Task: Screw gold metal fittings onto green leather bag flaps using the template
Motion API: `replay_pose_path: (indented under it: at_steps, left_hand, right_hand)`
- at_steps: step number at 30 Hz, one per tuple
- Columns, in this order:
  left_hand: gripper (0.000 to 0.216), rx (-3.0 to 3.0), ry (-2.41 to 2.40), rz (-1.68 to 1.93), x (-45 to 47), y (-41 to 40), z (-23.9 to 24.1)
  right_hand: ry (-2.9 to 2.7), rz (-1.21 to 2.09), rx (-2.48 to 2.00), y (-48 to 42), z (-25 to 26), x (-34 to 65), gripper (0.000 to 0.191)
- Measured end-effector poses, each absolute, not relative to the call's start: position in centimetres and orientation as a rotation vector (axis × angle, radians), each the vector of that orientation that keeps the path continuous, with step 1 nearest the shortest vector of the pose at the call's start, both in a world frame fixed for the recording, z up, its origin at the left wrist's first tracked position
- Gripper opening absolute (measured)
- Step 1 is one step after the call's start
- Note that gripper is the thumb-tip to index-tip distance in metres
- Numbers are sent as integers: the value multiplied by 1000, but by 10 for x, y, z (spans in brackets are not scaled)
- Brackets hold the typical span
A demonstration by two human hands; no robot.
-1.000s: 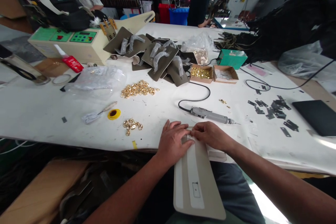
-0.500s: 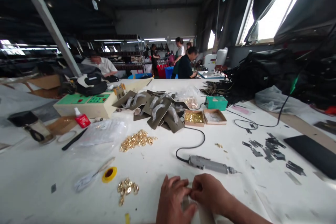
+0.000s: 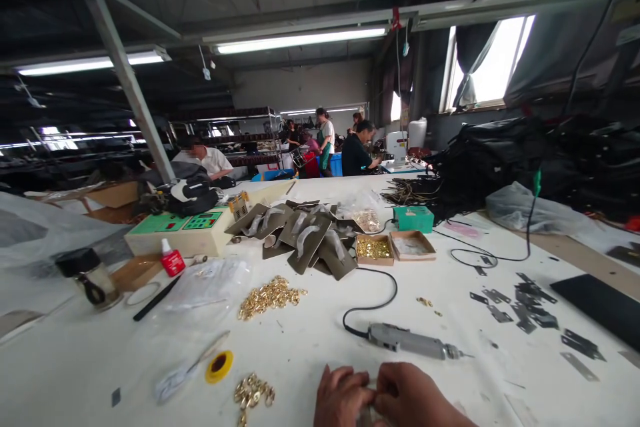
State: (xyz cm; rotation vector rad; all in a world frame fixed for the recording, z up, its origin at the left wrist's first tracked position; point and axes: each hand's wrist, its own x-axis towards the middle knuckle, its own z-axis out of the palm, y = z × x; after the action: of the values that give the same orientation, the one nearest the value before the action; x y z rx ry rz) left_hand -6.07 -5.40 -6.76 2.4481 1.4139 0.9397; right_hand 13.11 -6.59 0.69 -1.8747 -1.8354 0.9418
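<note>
My left hand is at the bottom edge of the view, its fingers bent over an olive-grey piece, most of which is hidden. Close against it, my right hand is closed in a pinch at the same piece. What sits between its fingertips is too small and covered to name. Just beyond both hands lies a grey electric screwdriver, its bit pointing right. Left of my hands is a small heap of gold-coloured metal fittings, with a yellow tape roll near it.
Olive panels are stacked mid-table, behind a larger gold heap. Beside them stand a box of brass parts and a green box. Dark metal plates lie right. A red bottle stands left. People work farther back.
The view has tilted upward, so the table and my hands appear lower in it. Both hands stay together on the piece, now with less of it showing.
</note>
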Motion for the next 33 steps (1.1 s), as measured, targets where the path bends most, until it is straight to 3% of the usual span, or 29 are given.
replay_pose_path:
  at_steps: [14,29,33]
  left_hand:
    - [42,2446,1252,742,-70,-54,-48]
    - [31,2125,1419,813,-44,-82,10]
    - [31,2161,1408,794,-45,-83,12]
  right_hand:
    - [-2011,722,-1744,-74,-3,132,17]
    - [-2064,737,-1570,-84,25,142,29]
    - [-2036,432,-1639,-70,33,168,20]
